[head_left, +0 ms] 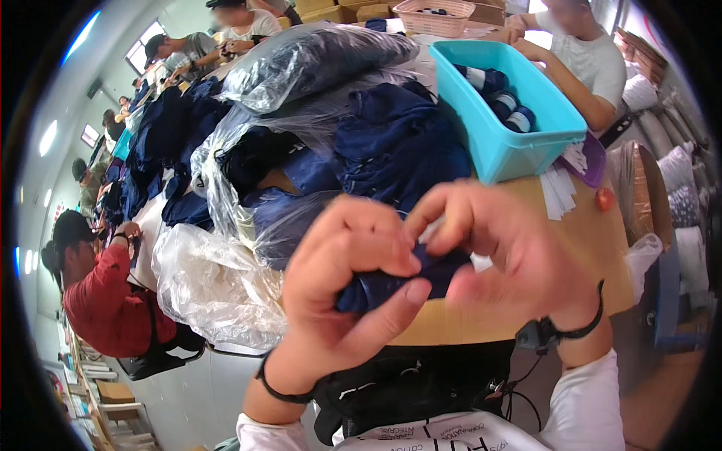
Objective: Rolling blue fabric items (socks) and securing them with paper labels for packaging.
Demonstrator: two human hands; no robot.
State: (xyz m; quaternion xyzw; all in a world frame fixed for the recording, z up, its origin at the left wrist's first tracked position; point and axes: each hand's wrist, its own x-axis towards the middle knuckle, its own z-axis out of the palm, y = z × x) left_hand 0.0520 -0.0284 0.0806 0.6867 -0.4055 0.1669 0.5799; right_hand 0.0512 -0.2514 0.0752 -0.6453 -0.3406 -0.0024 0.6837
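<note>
My left hand (342, 289) and my right hand (500, 252) are both raised close to the camera over the front edge of a wooden table (594, 240). Between them they pinch a small rolled piece of dark navy fabric (387, 284). The left thumb presses under it and the left fingers curl over its top. My right fingers grip its right end, where a bit of white label (480, 263) shows. Most of the fabric is hidden by my fingers.
A turquoise plastic bin (519, 143) with rolled navy items stands behind my hands. Piles of navy garments (391, 143) and clear plastic bags (218, 289) fill the left. White paper tags (560, 188) lie right. Other people sit around the table: one in red (105, 308), one in white (594, 60).
</note>
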